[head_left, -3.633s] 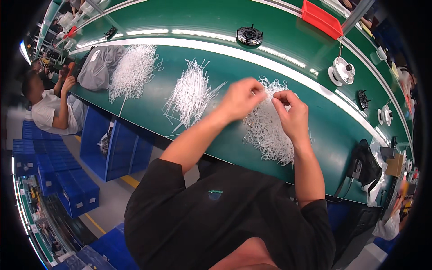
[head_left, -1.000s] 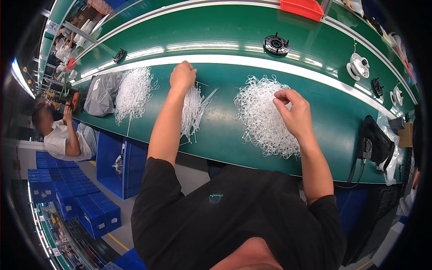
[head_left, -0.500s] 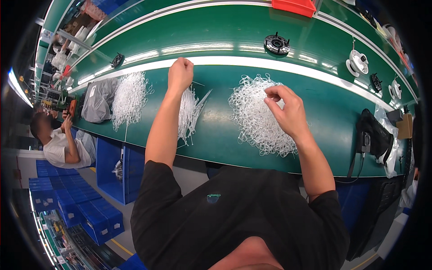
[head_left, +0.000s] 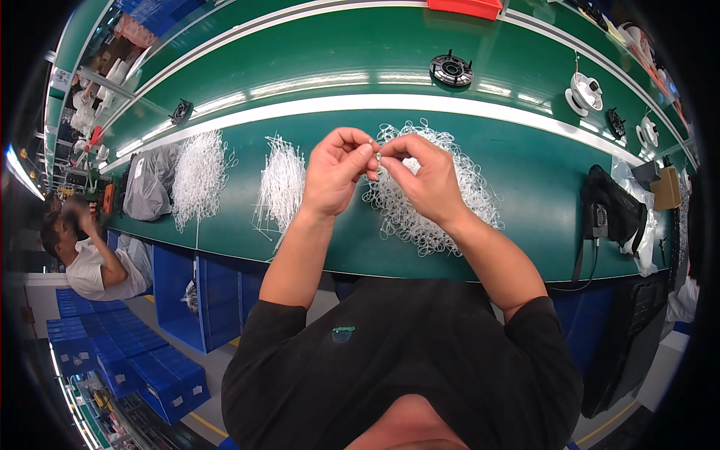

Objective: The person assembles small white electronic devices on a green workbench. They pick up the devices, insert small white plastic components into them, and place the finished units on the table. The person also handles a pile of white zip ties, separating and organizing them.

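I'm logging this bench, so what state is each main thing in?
Left hand: fingers pinched.
Right hand: fingers pinched, close to the left hand's; anything held is too small to tell.
Middle white strips: straight, loosely heaped.
Right white strips: looped, loosely heaped.
Far-left white strips: looped, heaped.
Grey bag: crumpled, lying on the bench.
Black bag: slumped, opening unclear.
Round black part: lying flat, prongs up.

left hand (head_left: 332, 178) and right hand (head_left: 430, 182) pinch close together, fingers (head_left: 411, 147) bent.
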A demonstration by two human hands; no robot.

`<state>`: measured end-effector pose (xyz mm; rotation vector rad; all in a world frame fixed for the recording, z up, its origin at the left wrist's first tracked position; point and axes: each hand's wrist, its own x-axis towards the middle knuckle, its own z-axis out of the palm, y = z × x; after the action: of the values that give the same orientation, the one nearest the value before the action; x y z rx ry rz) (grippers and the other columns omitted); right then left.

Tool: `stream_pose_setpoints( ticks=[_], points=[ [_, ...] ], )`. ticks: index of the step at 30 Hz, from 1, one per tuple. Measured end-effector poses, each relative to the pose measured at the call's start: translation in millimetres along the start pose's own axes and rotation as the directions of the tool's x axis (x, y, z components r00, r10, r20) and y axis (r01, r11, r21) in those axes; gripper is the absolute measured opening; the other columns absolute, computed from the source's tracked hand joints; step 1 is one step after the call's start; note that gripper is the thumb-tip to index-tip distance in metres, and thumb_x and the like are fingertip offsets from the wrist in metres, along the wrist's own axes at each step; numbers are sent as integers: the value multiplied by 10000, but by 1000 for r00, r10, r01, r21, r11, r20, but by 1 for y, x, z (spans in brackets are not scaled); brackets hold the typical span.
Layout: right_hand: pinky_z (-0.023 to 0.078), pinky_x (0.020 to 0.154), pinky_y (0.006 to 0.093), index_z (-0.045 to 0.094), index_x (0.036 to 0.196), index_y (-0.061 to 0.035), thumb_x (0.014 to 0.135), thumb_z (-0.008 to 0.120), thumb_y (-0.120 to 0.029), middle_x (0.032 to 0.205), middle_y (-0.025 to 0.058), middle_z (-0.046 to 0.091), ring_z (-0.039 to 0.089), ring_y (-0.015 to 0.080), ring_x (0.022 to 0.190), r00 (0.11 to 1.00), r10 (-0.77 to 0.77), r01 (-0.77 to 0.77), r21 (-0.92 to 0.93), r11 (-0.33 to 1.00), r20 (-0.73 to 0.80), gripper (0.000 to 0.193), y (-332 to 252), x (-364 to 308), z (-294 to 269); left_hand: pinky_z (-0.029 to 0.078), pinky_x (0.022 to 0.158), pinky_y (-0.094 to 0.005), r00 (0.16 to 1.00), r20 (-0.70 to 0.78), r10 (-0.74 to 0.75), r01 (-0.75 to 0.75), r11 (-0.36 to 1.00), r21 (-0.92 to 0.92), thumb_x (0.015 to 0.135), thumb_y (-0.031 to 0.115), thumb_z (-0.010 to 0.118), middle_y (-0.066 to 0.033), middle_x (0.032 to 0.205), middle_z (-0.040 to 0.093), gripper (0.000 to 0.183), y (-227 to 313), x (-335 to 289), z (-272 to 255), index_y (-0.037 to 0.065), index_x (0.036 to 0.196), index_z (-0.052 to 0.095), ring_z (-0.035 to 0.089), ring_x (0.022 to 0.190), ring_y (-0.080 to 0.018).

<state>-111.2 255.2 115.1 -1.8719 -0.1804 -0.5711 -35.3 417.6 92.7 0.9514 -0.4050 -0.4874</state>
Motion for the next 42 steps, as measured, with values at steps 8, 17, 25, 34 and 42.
stream_pose_setpoints(
  ticks=[8, 17, 25, 34, 42],
  points=[
    [532, 703, 326, 674, 910, -34, 838, 692, -25, 804, 87, 689, 673, 211, 726, 988, 68, -63, 35, 997, -138, 75, -1, -2, 2, 598, 663, -281, 994, -104, -15, 12, 1000, -25, 955, 41, 631, -97, 884, 662, 135, -30, -12, 10, -32, 1057, 583, 662, 760, -138],
    [527, 667, 296, 700, 925, -12, 828, 703, 3, 818, 95, 698, 676, 176, 737, 999, -44, 43, -171, 984, -4, 99, 9, -6, 1, 595, 657, -270, 987, -159, 31, -37, 998, -40, 954, 49, 637, -102, 889, 673, 137, -28, -11, 4, -27, 1053, 580, 664, 751, -136],
    [532, 692, 289, 688, 915, 1, 835, 712, -11, 835, 97, 708, 675, 161, 754, 1000, -25, 25, -153, 988, -3, 84, 12, -6, 3, 585, 643, -264, 988, -145, 61, -42, 991, 128, 947, 40, 639, -90, 887, 669, 126, -35, -17, -1, -26, 1047, 598, 657, 746, -120],
    [528, 664, 309, 651, 863, -4, 809, 731, -29, 777, 90, 687, 667, 192, 695, 993, 121, -122, -153, 981, -15, 100, 14, -12, -3, 548, 670, -268, 997, -46, 59, -25, 838, 545, 901, 62, 672, -71, 900, 668, 117, -33, -20, 0, -21, 982, 660, 649, 736, -121],
    [521, 704, 298, 674, 891, -5, 817, 729, -48, 835, 87, 706, 647, 182, 721, 983, 126, -159, -272, 949, -134, 101, 22, -9, -47, 524, 659, -325, 947, -249, 201, 213, 182, 960, 833, 120, 744, -108, 787, 684, 146, 7, -25, -66, 2, 888, 678, 647, 694, -199]
  ],
)
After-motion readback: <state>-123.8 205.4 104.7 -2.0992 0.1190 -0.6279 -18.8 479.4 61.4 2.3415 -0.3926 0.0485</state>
